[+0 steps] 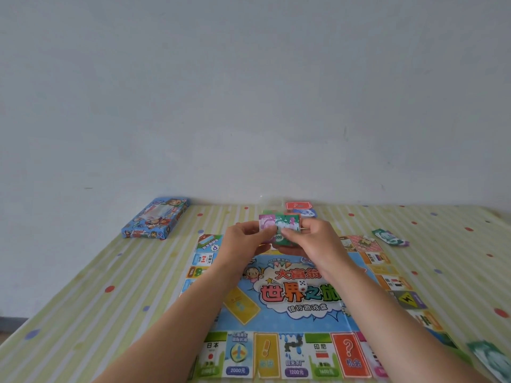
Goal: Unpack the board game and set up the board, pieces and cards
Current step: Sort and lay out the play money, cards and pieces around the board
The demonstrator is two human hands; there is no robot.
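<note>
Far left, the game box [156, 218] lies flat by the wall, well apart from the board [304, 322], prob. parked there to keep the play area free. The board lies unfolded on the striped tablecloth [83, 286], mid-table, its near edge toward the person.

The left hand [243, 239] is up over the board's far edge, thumb + fingertips curled, pinching the left end of a small wad of paper money [279, 226]. The right hand [312, 241] pinches the other end, thumb on top. The wad is off the table btwn both hands; my guess is the notes are being sorted by colour before laying out.

Below the right wrist a white die [302, 285] sits on the board's centre art. Behind the hands is a red card pile [297, 205] w/ something blue beside it, too blurred to name.

Right of the board, loose notes [390, 238] lie on the cloth, and a green note [489, 355] sits at the lower right of frame.

Room: the widest open stretch of cloth is btwn box and board. The right strip is narrower and partly taken by notes. The table's left edge shows at lower left, so piles are best kept in from it.
</note>
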